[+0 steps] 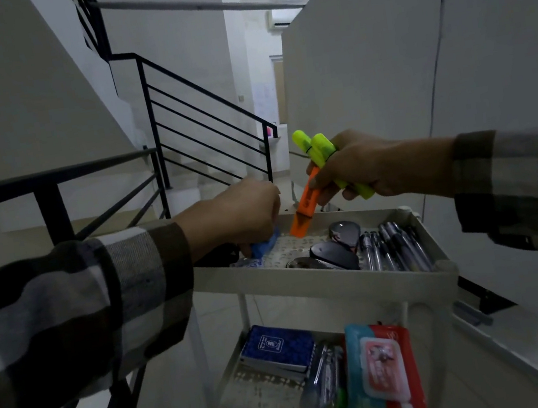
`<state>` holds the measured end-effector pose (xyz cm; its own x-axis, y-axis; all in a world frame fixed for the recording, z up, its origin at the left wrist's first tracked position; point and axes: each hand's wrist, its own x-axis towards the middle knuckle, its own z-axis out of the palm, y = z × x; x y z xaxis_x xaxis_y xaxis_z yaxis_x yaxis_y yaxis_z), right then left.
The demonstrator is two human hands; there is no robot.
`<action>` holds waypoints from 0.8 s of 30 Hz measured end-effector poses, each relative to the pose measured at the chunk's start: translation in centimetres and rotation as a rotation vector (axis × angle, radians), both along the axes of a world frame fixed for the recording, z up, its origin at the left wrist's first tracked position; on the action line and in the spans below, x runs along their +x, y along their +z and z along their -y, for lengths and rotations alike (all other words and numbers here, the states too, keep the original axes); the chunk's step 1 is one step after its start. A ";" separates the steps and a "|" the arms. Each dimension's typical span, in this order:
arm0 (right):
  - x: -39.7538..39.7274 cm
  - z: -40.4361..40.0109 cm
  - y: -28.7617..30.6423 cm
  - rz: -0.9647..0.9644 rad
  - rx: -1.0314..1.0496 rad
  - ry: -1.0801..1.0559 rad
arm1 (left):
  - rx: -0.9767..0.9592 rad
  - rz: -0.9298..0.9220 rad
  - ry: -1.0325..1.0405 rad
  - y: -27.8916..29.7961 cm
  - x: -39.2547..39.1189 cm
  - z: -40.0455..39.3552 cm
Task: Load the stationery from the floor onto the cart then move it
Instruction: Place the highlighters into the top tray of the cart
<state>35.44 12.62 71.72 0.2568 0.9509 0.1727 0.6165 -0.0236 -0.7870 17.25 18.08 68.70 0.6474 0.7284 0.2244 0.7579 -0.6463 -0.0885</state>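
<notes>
**Both hands over the cart's top tray**

Hidden under the left hand (238, 213): most of a blue item (265, 246), pinched in a clenched grip at the tray's (324, 286) far left corner; kind of item unclear. Black shape beside it mostly covered by the sleeve (80, 320). Dim light; dark rounded things (335, 253) mid-tray hard to identify. Lower shelf (254, 406) cut off at the frame's bottom edge.

Held above the tray's far edge in the right hand (376, 168): two yellow-green highlighters (317, 152) and one orange (307, 207), grip closed round all three, orange tip pointing down, close above the tray. Clear pens (395, 248) in a row along the tray's right side.

On the lower shelf: a blue notebook (277, 348) with a white emblem, unreadable; a red-and-teal wipes pack (382, 371), print too blurred to read; bagged pens (327, 382) between them.
</notes>
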 end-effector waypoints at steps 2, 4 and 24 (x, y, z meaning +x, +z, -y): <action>0.0 -0.1 -0.4 0.020 -0.007 -0.006 | 0.035 -0.006 -0.007 0.0 -0.1 -0.3; -0.2 -0.2 -0.9 0.046 -0.009 -0.003 | 0.070 -0.023 -0.006 -0.1 -0.2 -0.4; -1.8 -0.6 -2.3 0.892 0.404 0.090 | 0.008 -0.120 -0.023 -0.3 -0.9 0.0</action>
<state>33.63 13.26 69.39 -0.1962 0.7871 0.5848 0.9748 0.2210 0.0297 16.37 18.10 68.37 0.6864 0.7116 0.1499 0.7266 -0.6624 -0.1827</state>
